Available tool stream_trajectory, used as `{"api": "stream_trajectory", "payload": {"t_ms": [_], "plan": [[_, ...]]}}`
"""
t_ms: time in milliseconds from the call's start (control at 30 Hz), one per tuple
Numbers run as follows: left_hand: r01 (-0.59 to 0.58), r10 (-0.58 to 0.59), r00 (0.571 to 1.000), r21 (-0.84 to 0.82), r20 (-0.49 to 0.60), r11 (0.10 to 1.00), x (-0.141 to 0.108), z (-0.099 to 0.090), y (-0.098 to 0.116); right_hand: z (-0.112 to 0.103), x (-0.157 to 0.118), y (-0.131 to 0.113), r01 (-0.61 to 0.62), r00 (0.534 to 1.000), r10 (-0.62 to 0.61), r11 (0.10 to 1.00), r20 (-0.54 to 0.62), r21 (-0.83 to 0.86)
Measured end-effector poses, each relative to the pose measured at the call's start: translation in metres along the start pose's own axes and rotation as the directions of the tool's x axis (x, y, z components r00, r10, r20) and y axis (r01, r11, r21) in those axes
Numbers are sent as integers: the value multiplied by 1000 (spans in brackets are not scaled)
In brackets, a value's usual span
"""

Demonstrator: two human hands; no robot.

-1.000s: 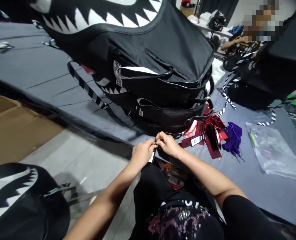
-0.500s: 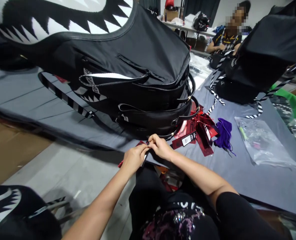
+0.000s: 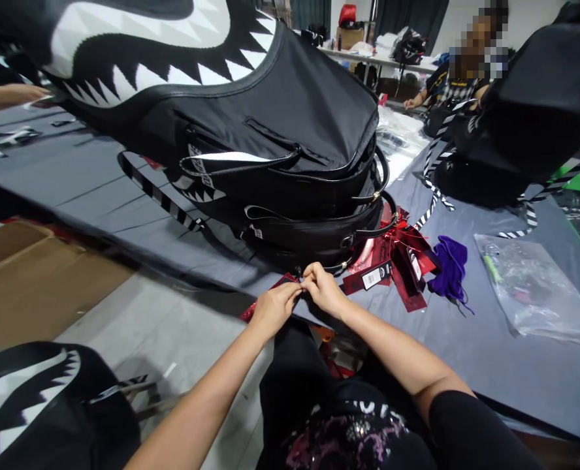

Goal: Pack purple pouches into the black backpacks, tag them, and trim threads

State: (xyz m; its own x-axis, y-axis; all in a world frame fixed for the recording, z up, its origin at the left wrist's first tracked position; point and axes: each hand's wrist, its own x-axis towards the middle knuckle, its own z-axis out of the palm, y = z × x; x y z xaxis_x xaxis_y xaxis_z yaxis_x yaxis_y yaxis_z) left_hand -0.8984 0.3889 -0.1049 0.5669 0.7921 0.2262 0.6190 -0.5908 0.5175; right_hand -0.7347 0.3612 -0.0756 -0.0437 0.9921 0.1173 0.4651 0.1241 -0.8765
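Observation:
My left hand (image 3: 274, 309) and my right hand (image 3: 325, 291) meet at the table's front edge, fingertips pinched together. Whatever lies between them is too small and covered to make out. A dark red hang tag (image 3: 281, 282) sticks out behind my left fingers. Just beyond my hands lies a stack of black backpacks (image 3: 309, 236), the top one bearing a white shark-tooth pattern. To the right of my right hand, several red tags (image 3: 407, 277) with white barcode labels spread out from the bag handles. A purple cloth pouch (image 3: 447, 264) rests beside them.
A clear plastic bag (image 3: 535, 287) lies on the grey-covered table (image 3: 505, 365). Another black backpack (image 3: 486, 156) with striped cords stands at back right, a co-worker (image 3: 459, 85) behind it. Another person's arm (image 3: 8, 98) reaches in at left. A shark-pattern backpack (image 3: 98, 418) sits lower left.
The view has shifted, so the scene sits slightly further right and lower. My hands stay pinched together at the same place. Another person's arm has come into view at the left.

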Motion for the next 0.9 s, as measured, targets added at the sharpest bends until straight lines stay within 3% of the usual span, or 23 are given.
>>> {"api": "stream_trajectory", "payload": {"t_ms": [133,267,367,467,533,567,633,700,733,800,900], "plan": [[73,-69,997,122,-40,990,-2,0,2,-1,-2,1,-39,999,39,999,-15,21],[-40,43,997,42,-71,998,-3,3,1,2,-3,1,-59,998,61,997,-30,46],[-10,18,995,78,-103,997,-2,5,2,1,-8,-3,-42,998,43,999,-50,28],[2,2,993,36,-122,999,-3,5,4,-24,-19,-5,55,976,-86,986,-198,-155],[3,-4,980,-5,-197,1000,-7,3,10,-57,-26,-1,8,906,-148,942,-396,-334],[3,-8,966,-23,-258,1000,-9,3,15,-76,-27,3,-86,857,-144,907,-495,-413],[-35,8,934,-69,-358,997,-8,3,31,-113,-25,13,-367,780,-46,774,-624,-515],[-131,69,933,-156,-352,979,3,5,55,-141,-17,25,-578,736,94,603,-671,-550],[-177,104,943,-214,-315,961,12,7,69,-149,-12,30,-631,721,151,546,-677,-551],[-218,147,965,-350,-216,911,38,14,99,-157,-5,36,-666,705,203,520,-680,-535],[-85,49,995,-526,-82,846,89,29,143,-157,-4,37,-651,712,203,549,-672,-525]]}}
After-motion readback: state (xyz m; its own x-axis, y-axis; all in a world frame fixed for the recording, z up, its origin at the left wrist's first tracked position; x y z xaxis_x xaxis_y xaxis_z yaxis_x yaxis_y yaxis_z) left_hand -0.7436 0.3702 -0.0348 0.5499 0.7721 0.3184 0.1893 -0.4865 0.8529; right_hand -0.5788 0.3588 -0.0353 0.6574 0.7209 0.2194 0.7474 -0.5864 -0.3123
